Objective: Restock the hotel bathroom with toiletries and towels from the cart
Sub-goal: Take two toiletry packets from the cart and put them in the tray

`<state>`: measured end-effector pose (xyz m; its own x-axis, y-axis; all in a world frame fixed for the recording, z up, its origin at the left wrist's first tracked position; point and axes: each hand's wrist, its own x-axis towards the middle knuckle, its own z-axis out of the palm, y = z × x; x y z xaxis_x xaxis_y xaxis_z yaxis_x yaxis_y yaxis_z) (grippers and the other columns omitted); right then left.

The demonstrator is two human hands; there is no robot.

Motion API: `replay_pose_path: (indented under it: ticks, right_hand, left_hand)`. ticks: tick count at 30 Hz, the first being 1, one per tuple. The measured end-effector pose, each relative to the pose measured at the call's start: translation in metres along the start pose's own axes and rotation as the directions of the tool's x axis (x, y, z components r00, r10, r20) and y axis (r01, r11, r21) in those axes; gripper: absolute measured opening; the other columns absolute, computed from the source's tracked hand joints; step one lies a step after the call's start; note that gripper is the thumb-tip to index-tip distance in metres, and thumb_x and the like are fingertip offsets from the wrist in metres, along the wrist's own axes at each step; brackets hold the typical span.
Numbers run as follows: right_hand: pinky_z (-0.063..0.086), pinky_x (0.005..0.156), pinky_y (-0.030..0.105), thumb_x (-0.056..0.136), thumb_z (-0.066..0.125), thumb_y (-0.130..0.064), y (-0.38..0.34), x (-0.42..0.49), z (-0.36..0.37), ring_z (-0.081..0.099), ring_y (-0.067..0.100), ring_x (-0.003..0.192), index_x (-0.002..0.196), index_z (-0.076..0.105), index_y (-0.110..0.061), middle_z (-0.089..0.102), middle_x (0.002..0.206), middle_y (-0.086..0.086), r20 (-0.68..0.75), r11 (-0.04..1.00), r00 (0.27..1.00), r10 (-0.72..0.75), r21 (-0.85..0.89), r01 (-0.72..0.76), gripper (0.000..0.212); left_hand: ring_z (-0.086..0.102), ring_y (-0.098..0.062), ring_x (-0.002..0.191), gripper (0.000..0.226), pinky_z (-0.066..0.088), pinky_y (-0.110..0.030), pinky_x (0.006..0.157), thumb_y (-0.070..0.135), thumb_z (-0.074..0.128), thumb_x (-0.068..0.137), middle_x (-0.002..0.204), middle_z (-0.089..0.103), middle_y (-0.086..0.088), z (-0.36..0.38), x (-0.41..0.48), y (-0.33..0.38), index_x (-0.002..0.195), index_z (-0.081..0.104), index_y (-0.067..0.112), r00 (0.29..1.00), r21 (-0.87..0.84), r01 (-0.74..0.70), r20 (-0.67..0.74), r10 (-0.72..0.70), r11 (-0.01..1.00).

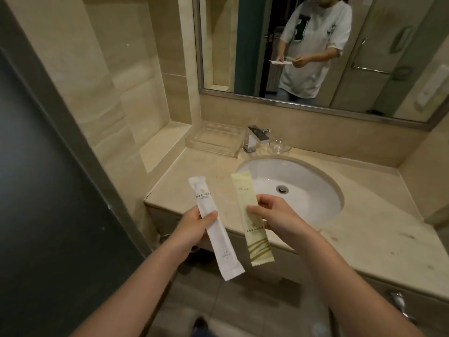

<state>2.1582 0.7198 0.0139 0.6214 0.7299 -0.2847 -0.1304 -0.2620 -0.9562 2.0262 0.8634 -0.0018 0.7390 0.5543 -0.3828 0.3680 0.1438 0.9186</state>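
Packets are what I have in hand at this step: the toiletries part of the restock, with delivery to the worktop (pixel 194 171) not yet made. My left hand (pixel 192 227) grips a white packet (pixel 218 242), thumb across its face and fingers (pixel 194 212) curled behind it, clamped near its upper half. My right hand (pixel 277 215) pinches a pale yellow packet (pixel 255 237) at its middle, thumb on the front and fingertips on its right edge. Both packets stand nearly upright, side by side but apart, and both are in the air in front of the worktop's near edge, at about seven o'clock from the basin (pixel 315 198). A clear tray (pixel 211 148) sits at eleven o'clock from the basin, against the back wall; I judge it the likely home for these. A tap (pixel 255 138) stands at twelve o'clock and a glass (pixel 279 145) at one o'clock. I see no towel and no cart from here. The next move, as I read it, calls for reaching forward and left over the worktop, lowering each packet flat into the tray, and only then letting the fingers part. The tray's walls are clear and hard to see, so I would come in from above. The packets look light and slippery, so a loose pinch could let one drop into the basin.
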Motion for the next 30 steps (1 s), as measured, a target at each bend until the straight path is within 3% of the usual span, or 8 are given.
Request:
replay_pose_path:
  ticks: [4,9,15,19,23,27,30]
  right_hand:
    - [0.055,0.079,0.034,0.090,0.059,-0.011,-0.009,0.065,-0.014,0.064,0.018,0.091,0.103,0.061,-0.002,0.064,0.101,0.010,-0.002,1.000,1.000,0.003,0.005,-0.003,0.016]
    - [0.053,0.064,0.022,0.089,0.060,-0.010,-0.031,0.157,-0.027,0.063,0.012,0.078,0.098,0.062,-0.010,0.062,0.088,0.004,-0.049,1.000,0.999,0.016,-0.014,-0.017,0.009]
    - [0.051,0.066,0.027,0.087,0.063,-0.008,-0.045,0.248,-0.034,0.061,0.019,0.080,0.100,0.063,-0.012,0.057,0.084,0.008,-0.093,0.995,0.994,0.049,-0.077,-0.056,0.013]
    - [0.052,0.065,0.025,0.085,0.064,-0.005,-0.041,0.286,-0.035,0.062,0.020,0.076,0.091,0.060,-0.020,0.056,0.079,0.009,-0.085,0.993,0.995,0.058,-0.094,-0.066,0.016]
    - [0.045,0.053,0.012,0.085,0.065,-0.008,-0.034,0.316,-0.039,0.055,0.009,0.065,0.090,0.060,-0.021,0.055,0.079,0.004,-0.092,0.983,0.994,0.055,-0.171,-0.070,0.015]
    - [0.047,0.059,0.013,0.088,0.063,-0.019,-0.027,0.343,-0.044,0.059,0.010,0.076,0.098,0.061,-0.022,0.060,0.093,0.005,-0.033,0.971,0.991,0.127,-0.200,-0.131,0.011]
    - [0.047,0.066,0.014,0.094,0.054,-0.023,-0.024,0.359,-0.045,0.062,0.009,0.085,0.113,0.062,-0.016,0.066,0.102,0.001,0.113,0.952,0.976,0.184,-0.267,-0.148,0.022]
  left_hand:
    - [0.062,-0.011,0.091,0.018,0.048,-0.023,0.064,0.021,0.054,0.093,0.106,0.066,0.003,0.006,0.069,0.022,0.110,0.059,0.021,0.999,-0.003,-0.018,0.036,0.018,1.000]
    - [0.067,-0.017,0.092,0.020,0.053,-0.026,0.063,0.020,0.048,0.096,0.105,0.069,-0.002,0.001,0.171,0.053,0.112,0.060,0.017,0.996,-0.054,0.008,0.093,-0.003,0.999]
    - [0.066,-0.024,0.091,0.027,0.057,-0.040,0.077,0.030,0.039,0.099,0.099,0.069,-0.006,-0.003,0.268,0.087,0.104,0.062,0.017,0.975,-0.121,0.127,0.196,-0.102,0.984]
    - [0.069,-0.025,0.092,0.024,0.058,-0.037,0.076,0.025,0.049,0.095,0.105,0.069,-0.009,0.002,0.307,0.091,0.113,0.061,0.014,0.962,-0.068,0.134,0.248,-0.113,0.989]
    - [0.069,-0.022,0.090,0.025,0.058,-0.030,0.071,0.017,0.056,0.091,0.105,0.069,-0.008,0.004,0.337,0.088,0.115,0.060,0.012,0.969,-0.019,0.116,0.221,-0.109,0.993]
    - [0.068,-0.020,0.090,0.023,0.056,-0.025,0.069,0.014,0.056,0.092,0.105,0.069,-0.008,0.004,0.356,0.084,0.114,0.060,0.010,0.983,-0.034,0.116,0.145,-0.110,0.993]
    - [0.067,-0.018,0.092,0.020,0.055,-0.029,0.079,0.012,0.058,0.090,0.101,0.069,-0.005,0.005,0.364,0.082,0.110,0.062,0.010,0.993,-0.014,0.087,0.077,-0.085,0.996]
